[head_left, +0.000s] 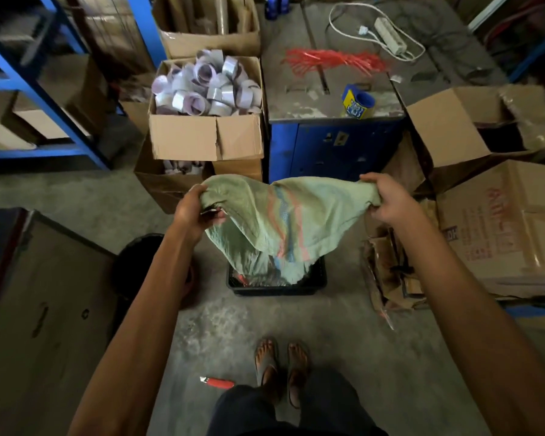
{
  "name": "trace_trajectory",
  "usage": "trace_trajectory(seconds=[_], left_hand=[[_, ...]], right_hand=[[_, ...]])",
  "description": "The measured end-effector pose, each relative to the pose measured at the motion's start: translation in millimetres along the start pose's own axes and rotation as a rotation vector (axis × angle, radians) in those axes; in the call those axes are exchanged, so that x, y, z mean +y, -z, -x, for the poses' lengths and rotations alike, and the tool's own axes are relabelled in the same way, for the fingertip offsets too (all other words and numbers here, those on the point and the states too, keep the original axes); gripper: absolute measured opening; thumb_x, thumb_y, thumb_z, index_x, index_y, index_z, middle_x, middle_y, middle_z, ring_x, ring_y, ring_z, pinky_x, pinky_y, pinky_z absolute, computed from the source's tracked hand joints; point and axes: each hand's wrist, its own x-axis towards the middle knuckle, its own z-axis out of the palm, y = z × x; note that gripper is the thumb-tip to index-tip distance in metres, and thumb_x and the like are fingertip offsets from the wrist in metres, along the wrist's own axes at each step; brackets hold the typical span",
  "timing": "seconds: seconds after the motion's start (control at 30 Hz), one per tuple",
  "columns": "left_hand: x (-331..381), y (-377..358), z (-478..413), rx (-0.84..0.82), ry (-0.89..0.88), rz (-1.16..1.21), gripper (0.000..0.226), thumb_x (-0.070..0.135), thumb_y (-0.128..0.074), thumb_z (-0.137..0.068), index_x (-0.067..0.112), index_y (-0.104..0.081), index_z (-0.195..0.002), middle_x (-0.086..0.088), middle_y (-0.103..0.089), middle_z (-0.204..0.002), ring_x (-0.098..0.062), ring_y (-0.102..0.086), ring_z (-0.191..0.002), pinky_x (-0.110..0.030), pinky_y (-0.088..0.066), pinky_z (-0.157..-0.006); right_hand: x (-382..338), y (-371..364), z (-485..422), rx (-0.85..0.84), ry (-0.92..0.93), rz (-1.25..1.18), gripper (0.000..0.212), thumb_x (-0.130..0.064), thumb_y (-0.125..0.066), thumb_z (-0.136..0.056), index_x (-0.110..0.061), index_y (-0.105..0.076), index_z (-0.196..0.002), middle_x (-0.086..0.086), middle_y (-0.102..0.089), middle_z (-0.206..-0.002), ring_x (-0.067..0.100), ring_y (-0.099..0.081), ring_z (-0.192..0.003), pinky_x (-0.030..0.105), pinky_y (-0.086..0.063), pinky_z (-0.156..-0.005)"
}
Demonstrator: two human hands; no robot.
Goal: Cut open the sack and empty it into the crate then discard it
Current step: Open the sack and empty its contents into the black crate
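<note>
Head view showed a grey concrete floor (296, 322) in a crowded store room. Blue shelves (29, 86) stood on the left, and cardboard boxes (501, 221) were stacked on the right. A blue counter (296, 99) with a worn grey top stood straight ahead. Red strips (334, 59), a white power strip (389, 36) and a blue roll (357, 105) lay on it. Just left of the counter, an open box (208, 136) was full of pale rings.

The black crate (277, 290) sat on the floor in front of the counter, with a round black bin (139, 256) near its left side. The person held the green sack (274, 221) up over the crate. The left hand (199, 212) had its grip closed on 1 top corner of the sack, and the right hand (387, 199) had its grip closed on the other. The sack hung down limp. Its low end dipped inside the crate and hid most of what lay in there. A red cutter (217, 383) lay on the floor near the person's 2 feet (280, 363) in sandals, well apart from the crate.
</note>
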Motion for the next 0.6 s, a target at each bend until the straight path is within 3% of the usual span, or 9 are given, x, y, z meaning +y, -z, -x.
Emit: trace_trajectory(seconds=[0.1,0.27,0.4,0.53,0.6], left_hand=[[19,-14,8,-0.083,-0.061,0.054,0.026,0.027,-0.049,-0.101,0.008,-0.067,-0.097,-0.008,-0.065,-0.069,-0.019,-0.058,-0.05,-0.026,-0.053,-0.044],[34,-31,28,-0.099,-0.066,-0.082,0.032,0.026,-0.047,-0.102,0.007,-0.066,-0.085,-0.009,-0.055,-0.067,-0.018,-0.056,-0.042,-0.025,-0.052,-0.044],[92,-44,58,-0.258,-0.237,-0.045,0.05,0.027,-0.049,-0.099,0.015,-0.074,-0.058,-0.003,-0.06,-0.055,-0.016,-0.057,-0.048,-0.025,-0.048,-0.048],[119,-56,64,-0.182,-0.2,-0.276,0.043,0.039,-0.047,-0.098,0.015,-0.068,-0.069,-0.003,-0.054,-0.057,-0.019,-0.058,-0.049,-0.028,-0.048,-0.055],[121,-54,65,-0.134,-0.162,-0.357,0.036,0.041,-0.049,-0.097,0.015,-0.065,-0.076,-0.002,-0.056,-0.06,-0.018,-0.06,-0.05,-0.027,-0.05,-0.056]], right_hand=[[-26,2,7,-0.036,0.1,-0.071,0.019,-0.018,-0.06,-0.093,-0.021,-0.057,-0.075,0.0,-0.062,-0.071,0.016,-0.063,-0.065,0.029,-0.051,-0.061],[-51,0,24,-0.059,0.051,-0.037,0.021,-0.018,-0.057,-0.096,-0.019,-0.06,-0.074,0.0,-0.061,-0.061,0.015,-0.062,-0.057,0.026,-0.051,-0.057],[-109,10,57,-0.201,0.284,-0.121,0.042,-0.018,-0.054,-0.096,-0.019,-0.071,-0.058,-0.006,-0.067,-0.059,0.01,-0.065,-0.061,0.021,-0.055,-0.06],[-127,-1,59,-0.192,0.235,-0.001,0.017,-0.018,-0.051,-0.098,-0.015,-0.066,-0.089,-0.002,-0.07,-0.062,0.011,-0.069,-0.057,0.02,-0.057,-0.054],[-126,0,62,-0.187,0.199,0.082,0.017,-0.018,-0.051,-0.098,-0.015,-0.066,-0.091,-0.003,-0.069,-0.058,0.009,-0.067,-0.051,0.019,-0.056,-0.049]])
